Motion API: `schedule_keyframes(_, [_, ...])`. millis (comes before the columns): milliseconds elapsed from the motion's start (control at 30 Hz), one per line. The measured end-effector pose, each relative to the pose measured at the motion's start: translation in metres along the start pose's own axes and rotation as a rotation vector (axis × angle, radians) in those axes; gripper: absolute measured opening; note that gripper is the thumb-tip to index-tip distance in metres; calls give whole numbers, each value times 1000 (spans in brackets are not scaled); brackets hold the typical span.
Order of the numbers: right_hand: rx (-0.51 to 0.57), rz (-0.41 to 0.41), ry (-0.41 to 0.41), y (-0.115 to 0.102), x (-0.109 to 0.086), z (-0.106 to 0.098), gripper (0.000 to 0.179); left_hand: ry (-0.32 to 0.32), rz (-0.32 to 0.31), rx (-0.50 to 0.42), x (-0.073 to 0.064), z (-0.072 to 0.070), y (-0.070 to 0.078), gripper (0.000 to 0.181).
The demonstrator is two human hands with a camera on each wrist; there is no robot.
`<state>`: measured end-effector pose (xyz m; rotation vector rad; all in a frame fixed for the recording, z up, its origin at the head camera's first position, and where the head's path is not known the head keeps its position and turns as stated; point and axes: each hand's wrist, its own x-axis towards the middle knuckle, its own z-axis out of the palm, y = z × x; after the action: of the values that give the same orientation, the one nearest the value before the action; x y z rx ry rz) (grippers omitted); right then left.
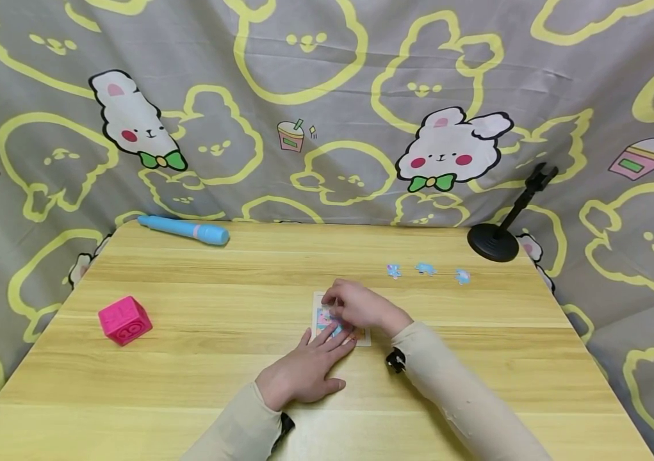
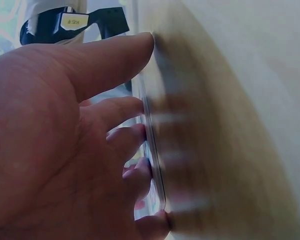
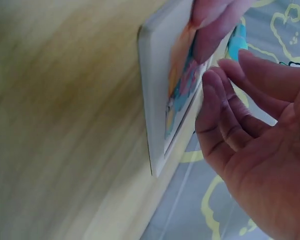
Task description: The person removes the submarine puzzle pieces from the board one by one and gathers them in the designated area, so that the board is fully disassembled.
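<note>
A small white-framed picture puzzle (image 1: 321, 320) lies flat at the middle of the wooden table (image 1: 217, 384). My left hand (image 1: 309, 365) rests palm down in front of it, its straight fingers pressing on the puzzle's near part. My right hand (image 1: 361, 306) is arched over the far part, fingertips touching the picture. The right wrist view shows the puzzle (image 3: 157, 75) from the side, the left fingertips (image 3: 215, 20) on it and my right hand (image 3: 250, 140) with bent fingers holding nothing visible. In the left wrist view my left hand (image 2: 50, 140) presses the board's thin edge (image 2: 151, 125).
Three loose puzzle pieces (image 1: 426, 268) lie in a row beyond the puzzle to the right. A blue pen (image 1: 184, 228) lies at the back left, a pink cube (image 1: 125, 320) at the left, and a black stand (image 1: 496, 240) at the back right corner. A patterned cloth hangs behind.
</note>
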<state>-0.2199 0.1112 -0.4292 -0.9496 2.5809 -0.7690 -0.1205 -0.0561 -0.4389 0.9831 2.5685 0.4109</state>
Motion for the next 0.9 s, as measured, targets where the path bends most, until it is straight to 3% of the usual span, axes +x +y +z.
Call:
schedule_keyframes(300, [34, 51, -27, 0, 4, 5, 17, -8, -5, 6, -1, 0, 0, 68])
schedule_keyframes(667, [71, 78, 4, -1, 8, 7, 6, -6, -13, -6, 0, -2, 1, 67])
schedule_keyframes(900, [88, 98, 11, 0, 8, 7, 13, -17, -19, -12, -1, -2, 1, 67])
